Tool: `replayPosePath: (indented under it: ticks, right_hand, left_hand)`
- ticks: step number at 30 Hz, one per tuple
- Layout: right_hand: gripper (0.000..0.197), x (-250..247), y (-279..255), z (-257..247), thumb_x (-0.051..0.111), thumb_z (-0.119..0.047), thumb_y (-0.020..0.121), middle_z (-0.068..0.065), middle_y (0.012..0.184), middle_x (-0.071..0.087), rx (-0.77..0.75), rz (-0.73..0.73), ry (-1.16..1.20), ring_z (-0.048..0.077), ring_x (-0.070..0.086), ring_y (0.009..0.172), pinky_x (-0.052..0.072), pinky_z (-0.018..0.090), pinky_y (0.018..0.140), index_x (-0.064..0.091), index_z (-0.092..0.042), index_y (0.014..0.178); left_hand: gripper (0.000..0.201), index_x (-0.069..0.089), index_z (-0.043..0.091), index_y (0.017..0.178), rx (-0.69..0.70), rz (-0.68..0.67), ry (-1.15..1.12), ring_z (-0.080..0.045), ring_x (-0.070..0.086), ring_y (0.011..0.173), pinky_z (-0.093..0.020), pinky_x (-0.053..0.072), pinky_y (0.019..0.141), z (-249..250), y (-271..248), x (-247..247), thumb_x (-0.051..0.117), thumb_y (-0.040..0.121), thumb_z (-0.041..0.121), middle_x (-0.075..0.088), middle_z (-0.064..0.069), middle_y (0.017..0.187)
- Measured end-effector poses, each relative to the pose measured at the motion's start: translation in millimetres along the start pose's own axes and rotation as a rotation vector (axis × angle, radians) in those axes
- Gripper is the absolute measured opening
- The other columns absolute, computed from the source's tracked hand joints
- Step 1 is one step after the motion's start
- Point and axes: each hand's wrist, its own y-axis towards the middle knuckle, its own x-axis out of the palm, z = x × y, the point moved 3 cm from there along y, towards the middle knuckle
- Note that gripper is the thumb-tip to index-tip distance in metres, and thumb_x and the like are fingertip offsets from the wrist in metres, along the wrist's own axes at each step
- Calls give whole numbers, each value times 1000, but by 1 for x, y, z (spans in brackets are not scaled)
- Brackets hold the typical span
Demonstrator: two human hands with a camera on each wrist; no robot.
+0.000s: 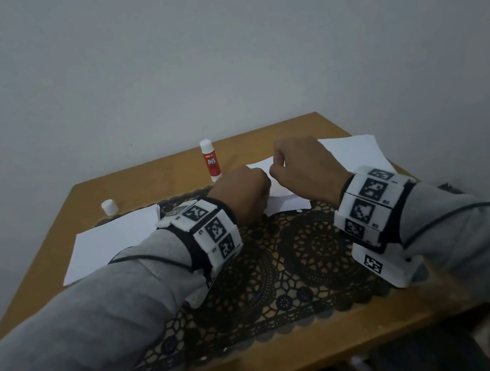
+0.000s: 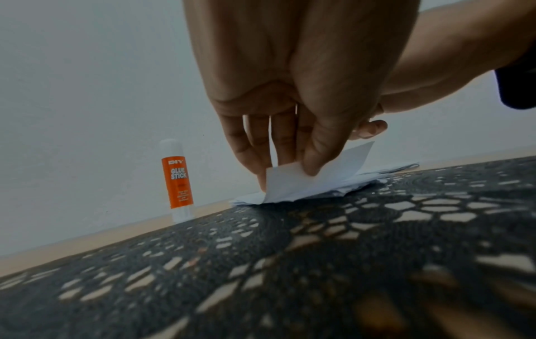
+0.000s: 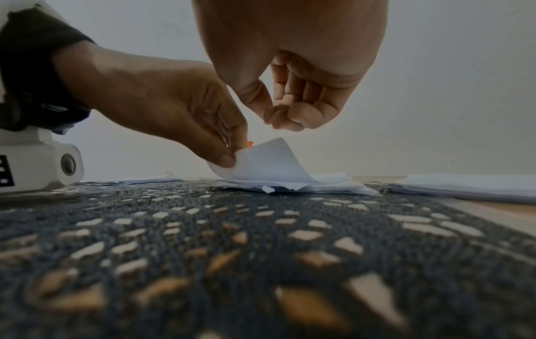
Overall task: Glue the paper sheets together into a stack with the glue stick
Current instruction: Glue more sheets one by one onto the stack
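Sheet (image 3: 269, 160) corner lifted, pinched by left hand (image 3: 162, 101) fingers (image 3: 225, 158).

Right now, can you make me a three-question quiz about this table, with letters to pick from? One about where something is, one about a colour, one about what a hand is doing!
1. Where does the glue stick stand?
A. On the bare wood beyond the lace mat
B. On the paper pile at the right
C. In the right hand

2. What colour is the loose cap?
A. Black
B. White
C. Green

3. What is the left hand doing?
A. Lying flat and open on the table
B. Gripping the glue stick
C. Pinching a lifted corner of the top sheet

Answers: 1 A, the head view shows it upright on the wood behind the mat. 2 B, the cap on the table's left side is white. 3 C, the left wrist view shows thumb and fingers pinching the curled-up paper corner.
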Motion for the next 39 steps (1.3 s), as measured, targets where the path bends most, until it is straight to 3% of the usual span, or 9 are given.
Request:
replayPosePath:
  ticks: [5, 9, 13, 19, 25, 29, 34, 37, 39]
  right_hand:
    - [15, -1, -1, -1, 52, -18, 85, 8, 82, 66, 5, 3, 3, 26, 60, 80, 54, 46, 72, 60, -6, 82]
    - [14, -1, -2, -2, 54, -18, 86, 7, 81, 65, -4, -19, 2, 25, 60, 79, 54, 44, 71, 59, -7, 81]
    - [14, -2, -3, -3, 54, -18, 86, 8, 79, 65, -18, -35, -6, 25, 60, 76, 54, 43, 69, 59, -6, 80]
    - [13, 1, -6, -8, 56, -19, 89, 6, 78, 63, -60, -88, -61, 23, 58, 76, 49, 38, 68, 60, -8, 83]
    - [12, 12, 9, -20, 59, -25, 90, 4, 82, 64, -167, -190, -125, 22, 57, 79, 45, 34, 66, 59, -13, 87]
    - [25, 27, 36, -41, 62, -29, 90, 9, 104, 65, -137, -220, -144, 21, 54, 89, 40, 30, 74, 60, -9, 105]
    - [55, 55, 69, -53, 72, -39, 83, 16, 121, 60, 23, -257, -33, 31, 57, 110, 46, 41, 92, 55, -2, 120]
    - [52, 69, 84, -56, 75, -38, 80, 15, 118, 63, 70, -256, 44, 28, 60, 104, 46, 36, 84, 60, -4, 117]
    - [41, 77, 92, -58, 76, -34, 78, 10, 108, 67, 80, -253, 55, 23, 61, 89, 44, 30, 68, 65, -9, 108]
  left_hand:
    - [17, 69, 10, 93, -26, 36, 5, -21, 62, 82, -32, 52, 73, -7, -15, -7, 52, 91, 15, 68, -7, 91]
    - [13, 66, 11, 92, -18, 77, -7, -23, 62, 82, -26, 40, 66, -17, -46, -15, 54, 91, 16, 69, -7, 92]
    - [10, 66, 16, 87, -30, 90, -87, -19, 62, 80, -32, 49, 71, -39, -87, -25, 59, 85, 11, 69, 0, 87]
    - [17, 59, 28, 87, -113, -45, -76, -11, 60, 92, -26, 49, 83, -67, -142, -17, 59, 85, 11, 66, 9, 97]
    - [30, 45, 38, 82, -120, -229, -98, -13, 54, 109, -32, 45, 95, -80, -171, -5, 55, 85, 10, 61, 9, 115]
    - [27, 59, 27, 93, -83, -230, -101, -12, 55, 103, -32, 46, 94, -86, -172, 0, 51, 86, 3, 62, 10, 106]
    - [34, 66, 18, 108, 4, -226, -159, -6, 53, 112, -26, 41, 101, -89, -171, 2, 49, 86, -2, 46, 27, 99]
    - [33, 68, 15, 107, 50, -215, -202, -4, 53, 116, -27, 40, 104, -95, -169, 4, 52, 85, -3, 41, 34, 97]
    - [31, 70, 14, 106, 58, -203, -224, -4, 52, 119, -28, 38, 106, -100, -167, 4, 54, 86, -3, 40, 40, 97]
